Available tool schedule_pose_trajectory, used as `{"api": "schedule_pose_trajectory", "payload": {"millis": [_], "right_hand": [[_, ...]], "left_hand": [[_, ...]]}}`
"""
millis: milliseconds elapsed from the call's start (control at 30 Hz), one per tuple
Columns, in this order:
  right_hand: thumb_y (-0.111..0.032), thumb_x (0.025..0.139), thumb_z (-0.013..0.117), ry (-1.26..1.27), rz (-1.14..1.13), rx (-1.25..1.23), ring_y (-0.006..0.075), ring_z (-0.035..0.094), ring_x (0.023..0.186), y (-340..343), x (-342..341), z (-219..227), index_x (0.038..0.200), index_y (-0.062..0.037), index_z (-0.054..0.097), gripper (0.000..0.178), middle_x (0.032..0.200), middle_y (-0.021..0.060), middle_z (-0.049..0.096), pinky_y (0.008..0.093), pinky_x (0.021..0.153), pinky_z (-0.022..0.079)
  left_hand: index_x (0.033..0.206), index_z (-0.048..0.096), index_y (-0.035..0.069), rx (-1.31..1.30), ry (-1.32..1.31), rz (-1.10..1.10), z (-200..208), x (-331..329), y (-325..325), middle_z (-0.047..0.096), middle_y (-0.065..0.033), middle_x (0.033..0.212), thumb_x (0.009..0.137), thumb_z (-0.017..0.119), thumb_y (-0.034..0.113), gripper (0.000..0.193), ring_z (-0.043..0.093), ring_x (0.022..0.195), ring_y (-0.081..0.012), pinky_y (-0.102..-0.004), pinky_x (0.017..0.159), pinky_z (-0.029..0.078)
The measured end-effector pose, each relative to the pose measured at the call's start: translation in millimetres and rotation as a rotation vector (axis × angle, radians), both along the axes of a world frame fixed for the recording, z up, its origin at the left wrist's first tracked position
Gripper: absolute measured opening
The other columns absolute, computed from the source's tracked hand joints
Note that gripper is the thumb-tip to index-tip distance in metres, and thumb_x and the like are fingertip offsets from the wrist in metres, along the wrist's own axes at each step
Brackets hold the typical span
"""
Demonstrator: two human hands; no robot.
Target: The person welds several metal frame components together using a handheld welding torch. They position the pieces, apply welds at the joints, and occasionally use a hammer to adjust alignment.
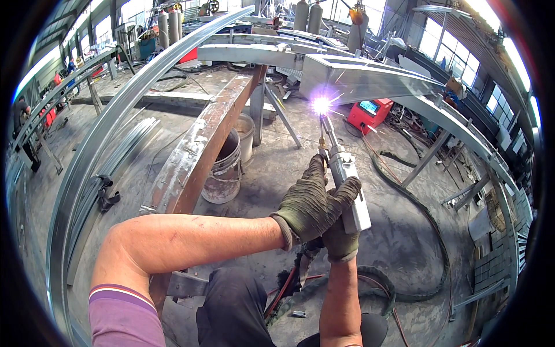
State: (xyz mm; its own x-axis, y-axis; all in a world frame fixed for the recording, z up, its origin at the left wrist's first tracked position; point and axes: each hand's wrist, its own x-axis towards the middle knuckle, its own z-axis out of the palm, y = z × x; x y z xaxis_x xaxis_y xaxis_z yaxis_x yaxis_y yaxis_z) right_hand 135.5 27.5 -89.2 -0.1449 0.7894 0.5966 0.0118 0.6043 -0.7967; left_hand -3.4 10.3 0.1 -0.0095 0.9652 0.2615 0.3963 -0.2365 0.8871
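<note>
My left hand (306,202), in a dirty green work glove, is closed around the body of a silver welding gun (346,165), its forefinger along the thin brass-coloured feed tube beside the nozzle. Lower down, my right hand (341,240), gloved too, grips the same gun from beneath; my left hand partly hides it. A violet-white glare with flying sparks burns at the nozzle tip. It lies at the lower edge of a wedge-shaped box of grey metal (370,87), which rests on a curved metal beam (457,127). The glare covers the joint itself.
A brown steel beam (202,139) runs at left, with dirty buckets (222,176) beside it. A long curved metal rail (110,127) arches farther left. A red machine (370,114) stands behind the gun. Hoses (428,214) loop over the floor at right. Gas cylinders (315,18) stand behind.
</note>
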Motion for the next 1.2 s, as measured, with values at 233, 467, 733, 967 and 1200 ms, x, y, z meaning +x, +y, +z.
{"api": "schedule_pose_trajectory", "payload": {"millis": [233, 467, 733, 967, 1200], "right_hand": [[-0.013, 0.11, 0.067, 0.003, 0.009, 0.047, 0.0159, 0.067, 0.1, 1.9, -2.3, -7.3, 0.126, -0.0031, 0.064, 0.019, 0.112, 0.0054, 0.07, 0.0334, 0.086, 0.056], [-0.014, 0.108, 0.069, -0.113, -0.062, 0.141, 0.0176, 0.068, 0.103, 0.1, 4.5, 1.9, 0.128, -0.0032, 0.065, 0.023, 0.113, 0.0063, 0.071, 0.0353, 0.089, 0.057], [-0.017, 0.108, 0.072, -0.012, -0.041, -0.027, 0.0181, 0.069, 0.109, 2.9, 2.7, -15.3, 0.133, -0.0008, 0.064, 0.031, 0.119, 0.0078, 0.072, 0.0356, 0.095, 0.058], [-0.018, 0.106, 0.075, 0.072, -0.027, -0.048, 0.0187, 0.07, 0.112, -7.5, 2.1, -4.1, 0.137, -0.0004, 0.063, 0.037, 0.125, 0.0097, 0.073, 0.0354, 0.097, 0.058], [-0.018, 0.105, 0.077, 0.086, -0.02, -0.09, 0.0176, 0.07, 0.113, -9.0, 4.3, 1.7, 0.137, -0.0021, 0.064, 0.038, 0.124, 0.0069, 0.073, 0.0348, 0.095, 0.058]], "left_hand": [[0.153, 0.041, 0.002, -0.018, -0.047, -0.036, -7.3, -2.0, 1.8, 0.065, -0.0221, 0.134, 0.107, 0.067, 0.043, 0.068, 0.067, 0.126, -0.0305, -0.0446, 0.108, 0.052], [0.152, 0.042, 0.001, -0.056, -0.034, 0.0, -2.4, 1.8, 5.5, 0.064, -0.021, 0.135, 0.107, 0.068, 0.041, 0.066, 0.065, 0.127, -0.0279, -0.0435, 0.109, 0.052], [0.151, 0.043, 0.0, -0.026, -0.079, -0.068, -8.2, -1.1, 2.6, 0.064, -0.0225, 0.135, 0.107, 0.069, 0.041, 0.066, 0.067, 0.124, -0.0296, -0.0432, 0.108, 0.053], [0.15, 0.043, -0.002, -0.055, -0.093, -0.111, -1.2, 1.6, -4.4, 0.064, -0.0228, 0.134, 0.106, 0.07, 0.043, 0.068, 0.067, 0.122, -0.0299, -0.0432, 0.106, 0.054], [0.152, 0.041, -0.003, 0.052, -0.078, -0.109, -4.3, 1.7, -0.9, 0.065, -0.0238, 0.132, 0.108, 0.067, 0.046, 0.07, 0.068, 0.12, -0.0307, -0.0439, 0.105, 0.054]]}}
